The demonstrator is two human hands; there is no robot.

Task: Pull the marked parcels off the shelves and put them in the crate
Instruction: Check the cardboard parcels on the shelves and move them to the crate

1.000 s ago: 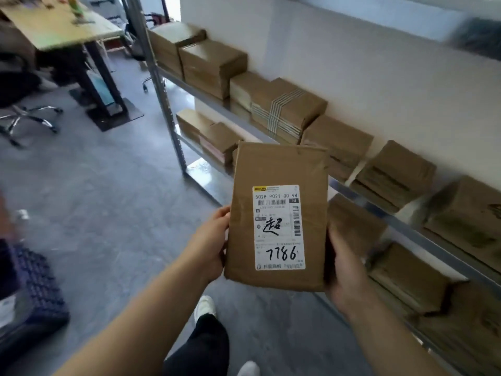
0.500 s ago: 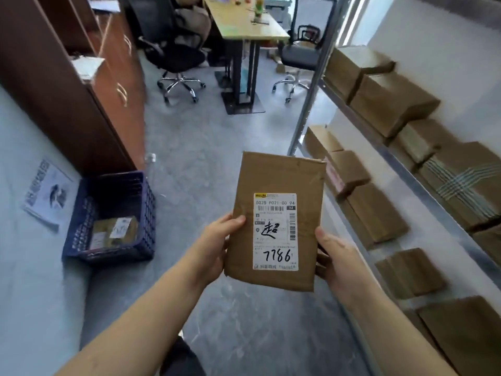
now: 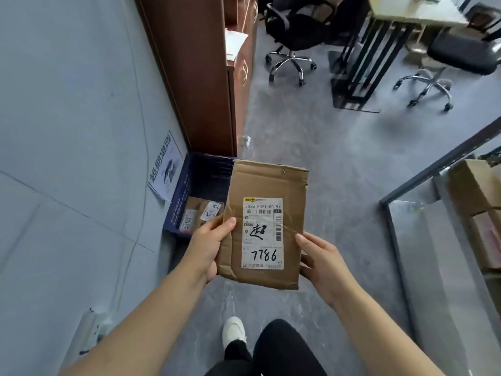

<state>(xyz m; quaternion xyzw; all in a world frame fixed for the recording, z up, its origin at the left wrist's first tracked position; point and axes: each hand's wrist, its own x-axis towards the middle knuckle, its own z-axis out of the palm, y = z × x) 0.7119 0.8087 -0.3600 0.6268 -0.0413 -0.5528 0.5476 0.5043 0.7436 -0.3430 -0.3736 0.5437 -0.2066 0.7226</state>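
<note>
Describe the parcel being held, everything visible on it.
The parcel is a flat brown cardboard mailer, creased along its left side, held upright facing the camera. Its white shipping label carries barcodes, a handwritten character and "7786". The left hand grips its left edge, thumb on the front; the right hand grips its right edge. It is in the air, near the blue crate.

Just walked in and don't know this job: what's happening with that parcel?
A person holds a brown parcel upright in both hands, the left hand gripping its left edge and the right hand its right edge. Its white label has handwriting on it. A blue crate stands on the floor against the wall just ahead, with at least two labelled parcels already inside. The held one is not yet in the crate.
</note>
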